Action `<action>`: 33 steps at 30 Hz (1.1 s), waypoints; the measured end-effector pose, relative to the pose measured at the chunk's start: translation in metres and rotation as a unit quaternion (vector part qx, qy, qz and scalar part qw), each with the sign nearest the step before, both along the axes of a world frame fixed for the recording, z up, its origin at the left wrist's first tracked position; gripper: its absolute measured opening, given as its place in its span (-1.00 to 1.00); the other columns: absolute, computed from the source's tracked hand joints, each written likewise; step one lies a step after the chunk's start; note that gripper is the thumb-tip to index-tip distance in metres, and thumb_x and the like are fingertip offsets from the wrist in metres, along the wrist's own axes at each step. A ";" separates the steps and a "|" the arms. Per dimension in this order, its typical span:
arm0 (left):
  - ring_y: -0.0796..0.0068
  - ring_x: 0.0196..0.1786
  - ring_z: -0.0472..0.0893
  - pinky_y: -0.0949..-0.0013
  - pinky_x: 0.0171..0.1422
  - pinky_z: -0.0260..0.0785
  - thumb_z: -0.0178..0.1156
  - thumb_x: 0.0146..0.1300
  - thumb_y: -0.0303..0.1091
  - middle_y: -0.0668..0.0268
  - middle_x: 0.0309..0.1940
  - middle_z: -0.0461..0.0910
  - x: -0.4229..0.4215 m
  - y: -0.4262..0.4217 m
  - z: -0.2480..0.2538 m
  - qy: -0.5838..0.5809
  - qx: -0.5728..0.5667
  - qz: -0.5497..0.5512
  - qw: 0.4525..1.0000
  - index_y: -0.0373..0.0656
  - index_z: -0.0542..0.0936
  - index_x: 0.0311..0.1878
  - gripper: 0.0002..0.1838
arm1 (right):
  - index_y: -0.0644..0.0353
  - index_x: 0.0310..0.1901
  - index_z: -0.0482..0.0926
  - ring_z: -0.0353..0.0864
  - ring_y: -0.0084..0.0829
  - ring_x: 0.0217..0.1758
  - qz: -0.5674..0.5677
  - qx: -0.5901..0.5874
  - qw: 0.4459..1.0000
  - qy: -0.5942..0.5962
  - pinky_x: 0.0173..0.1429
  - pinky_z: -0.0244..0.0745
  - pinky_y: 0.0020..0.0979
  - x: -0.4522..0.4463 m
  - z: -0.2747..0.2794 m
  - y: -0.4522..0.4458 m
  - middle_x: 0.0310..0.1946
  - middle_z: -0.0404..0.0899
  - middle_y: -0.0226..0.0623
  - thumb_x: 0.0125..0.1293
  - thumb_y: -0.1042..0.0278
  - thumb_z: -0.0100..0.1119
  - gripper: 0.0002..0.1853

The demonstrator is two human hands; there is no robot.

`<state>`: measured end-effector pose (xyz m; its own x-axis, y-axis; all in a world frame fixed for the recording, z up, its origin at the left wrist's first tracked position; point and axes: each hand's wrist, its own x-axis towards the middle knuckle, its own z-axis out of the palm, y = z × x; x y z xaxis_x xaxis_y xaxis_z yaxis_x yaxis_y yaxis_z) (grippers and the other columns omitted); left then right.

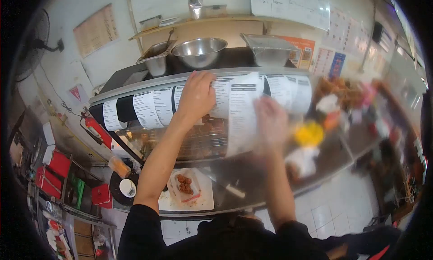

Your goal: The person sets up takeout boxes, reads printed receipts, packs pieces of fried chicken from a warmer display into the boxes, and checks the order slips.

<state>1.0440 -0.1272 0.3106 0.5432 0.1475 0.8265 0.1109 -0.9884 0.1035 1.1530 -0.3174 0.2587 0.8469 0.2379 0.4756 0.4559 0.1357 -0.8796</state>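
Printed order receipts (153,107) hang in a row from a metal ticket rail (225,75) along the front of the warmer. My left hand (198,95) is at the rail's edge with its fingers curled together; what lies under the fingertips is hidden. A long receipt (242,111) hangs in front of the others, tilted slightly. At its right edge is my right hand (271,122), smeared by motion, with its fingers closed on the paper. Below, pieces of fried chicken (185,184) lie in a paper-lined tray on a white cutting board (206,199).
A knife (234,191) lies on the dark counter (252,170) right of the board. Above the rail stand a steel bowl (200,52) and two metal pans (155,57). A white round timer or scale (127,188) is at left. Blurred yellow item (309,134) at right.
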 end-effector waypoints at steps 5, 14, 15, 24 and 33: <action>0.02 0.10 0.52 -0.04 0.39 0.23 0.10 0.08 -0.55 0.09 -0.02 0.58 -0.003 0.003 -0.007 0.017 0.059 0.015 0.998 -0.28 0.61 -0.05 -0.67 | 0.33 -0.01 0.66 0.68 -0.46 -0.07 -0.023 0.017 1.000 -0.002 0.08 0.55 -0.44 -0.027 0.029 -0.009 -0.14 0.72 -0.20 0.25 0.37 0.40 -0.68; 0.14 0.10 0.51 0.02 0.36 0.22 0.12 0.06 -0.49 0.16 -0.01 0.54 0.011 -0.016 -0.004 0.042 0.110 0.089 0.989 -0.29 0.62 -0.04 -0.65 | 0.33 -0.05 0.66 0.61 -0.35 0.04 -0.033 0.047 0.997 0.055 0.21 0.48 -0.36 -0.022 0.004 -0.040 -0.07 0.67 -0.18 0.24 0.36 0.36 -0.70; 0.14 0.09 0.51 0.02 0.36 0.22 0.12 0.07 -0.48 0.15 -0.01 0.54 0.012 -0.017 -0.005 0.046 0.110 0.097 0.988 -0.30 0.62 -0.04 -0.65 | 0.37 -0.02 0.64 0.61 -0.33 0.05 -0.018 0.081 0.993 0.080 0.21 0.49 -0.36 -0.018 -0.002 -0.042 -0.05 0.66 -0.16 0.23 0.41 0.36 -0.69; 0.06 0.12 0.49 0.06 0.36 0.26 0.14 0.00 -0.47 0.07 0.00 0.55 0.029 -0.021 -0.011 0.020 0.100 -0.045 0.994 -0.35 0.59 0.00 -0.58 | 0.34 -0.14 0.66 0.59 -0.46 -0.12 -0.112 0.099 0.987 0.056 0.02 0.51 -0.42 -0.009 -0.030 -0.082 -0.21 0.66 -0.26 0.26 0.41 0.33 -0.79; 0.03 0.20 0.42 0.11 0.36 0.26 0.19 0.03 -0.39 -0.06 0.11 0.45 0.060 -0.053 -0.011 0.056 0.064 0.018 0.996 -0.48 0.54 0.07 -0.50 | 0.29 -0.13 0.68 0.60 -0.47 -0.12 -0.094 0.093 0.989 0.067 0.03 0.53 -0.44 -0.030 -0.039 -0.088 -0.24 0.68 -0.29 0.23 0.34 0.40 -0.76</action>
<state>1.1042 -0.1798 0.2996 0.6289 0.0653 0.7747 0.1498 -0.9880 -0.0383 1.1235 -0.4055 0.2200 0.9263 -0.0113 0.3767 0.3694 0.2253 -0.9015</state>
